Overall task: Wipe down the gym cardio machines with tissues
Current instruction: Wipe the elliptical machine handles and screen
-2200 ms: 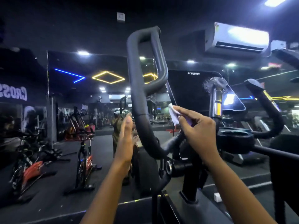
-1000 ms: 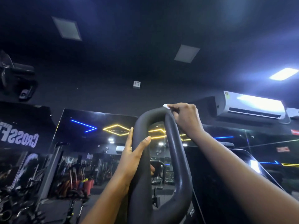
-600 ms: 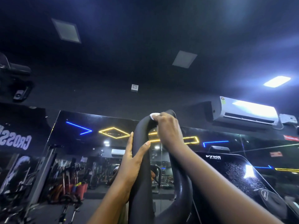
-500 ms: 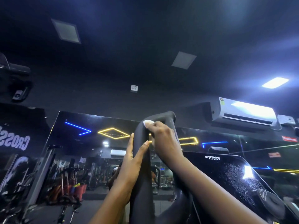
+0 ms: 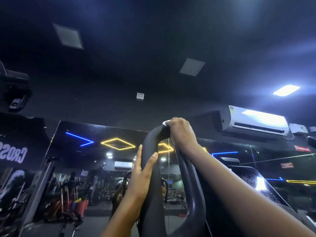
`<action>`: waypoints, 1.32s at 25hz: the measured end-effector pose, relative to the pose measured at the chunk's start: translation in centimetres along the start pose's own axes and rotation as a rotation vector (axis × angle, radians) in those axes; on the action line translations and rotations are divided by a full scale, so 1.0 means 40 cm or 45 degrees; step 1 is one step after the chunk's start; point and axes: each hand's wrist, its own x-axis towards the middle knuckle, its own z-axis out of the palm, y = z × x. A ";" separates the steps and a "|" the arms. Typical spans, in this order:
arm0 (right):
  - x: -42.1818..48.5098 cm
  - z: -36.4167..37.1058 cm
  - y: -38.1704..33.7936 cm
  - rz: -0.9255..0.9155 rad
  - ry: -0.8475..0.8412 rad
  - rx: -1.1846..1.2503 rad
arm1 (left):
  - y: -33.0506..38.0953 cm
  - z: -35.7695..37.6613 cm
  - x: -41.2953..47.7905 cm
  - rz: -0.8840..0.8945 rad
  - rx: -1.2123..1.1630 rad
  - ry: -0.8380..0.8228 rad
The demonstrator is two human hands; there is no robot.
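My left hand (image 5: pixel 143 175) is wrapped round the near upright of the black loop handle (image 5: pixel 150 202), thumb across the front and forefinger laid straight up its side. I judge this steadies the bar against the rubbing. Higher up, my right arm reaches out nearly straight. My right hand (image 5: pixel 181 132) curls over the top bend, fingers clamping the white tissue (image 5: pixel 165 123) onto the grip with only a corner peeping out. Beyond are the mirrored wall (image 5: pixel 77 159) and an air conditioner (image 5: pixel 256 120).
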 end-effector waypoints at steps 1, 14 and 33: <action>-0.009 -0.005 -0.022 -0.084 0.004 0.089 | 0.003 0.001 0.000 0.000 0.002 0.013; -0.063 0.014 0.105 -0.190 0.067 0.402 | -0.004 -0.005 -0.029 -0.125 -0.030 0.015; -0.385 -0.117 0.033 -0.275 -0.031 0.203 | -0.033 0.009 -0.221 -0.039 0.034 0.051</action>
